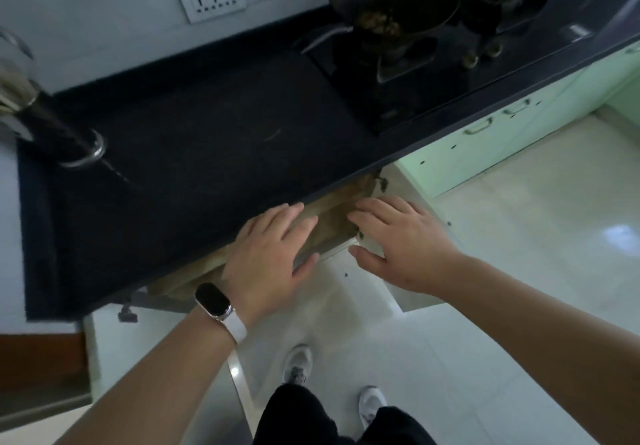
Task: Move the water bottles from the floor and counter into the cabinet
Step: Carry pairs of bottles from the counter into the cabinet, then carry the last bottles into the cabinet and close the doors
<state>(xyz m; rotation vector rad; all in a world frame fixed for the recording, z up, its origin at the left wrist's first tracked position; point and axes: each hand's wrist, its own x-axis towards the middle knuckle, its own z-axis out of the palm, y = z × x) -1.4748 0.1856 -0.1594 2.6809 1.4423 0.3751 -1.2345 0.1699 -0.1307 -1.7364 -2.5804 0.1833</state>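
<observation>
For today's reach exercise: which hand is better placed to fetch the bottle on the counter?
Probably the left hand: open and empty, it is nearer the blurred bottle at the left end of the counter than the right hand.

Both hands out front, empty, fingers spread.
Left hand (268, 257) palm-down, fingers loosely extended, smartwatch (213, 300) on its wrist. Right hand (403, 238) palm-down, thumb splayed toward the left; bare forearms stretched forward, hands near, apart.
</observation>
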